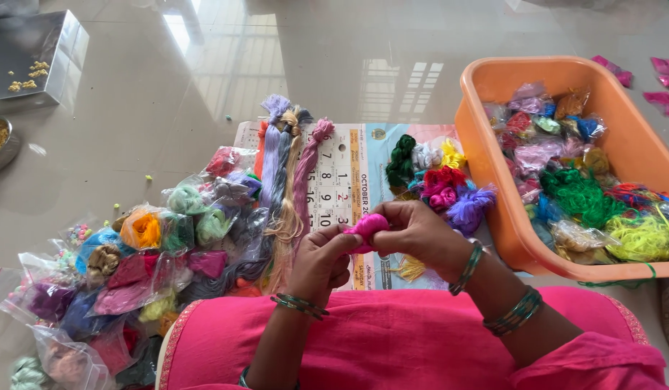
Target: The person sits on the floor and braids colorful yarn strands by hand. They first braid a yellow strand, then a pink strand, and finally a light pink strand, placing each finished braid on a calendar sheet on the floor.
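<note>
Both hands meet over my lap, above the calendar sheet's near edge. Left hand and right hand pinch a bright pink thread bundle between fingertips, lifted to work it. Long skeins lie straight across the sheet's left edge; orange tub sits right, within reach.

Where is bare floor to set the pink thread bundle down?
Bare tiled floor lies beyond the hanging thread skeins, between the metal box and orange plastic tub. Crowded: bagged threads on the left, loose bundles beside the tub.
</note>
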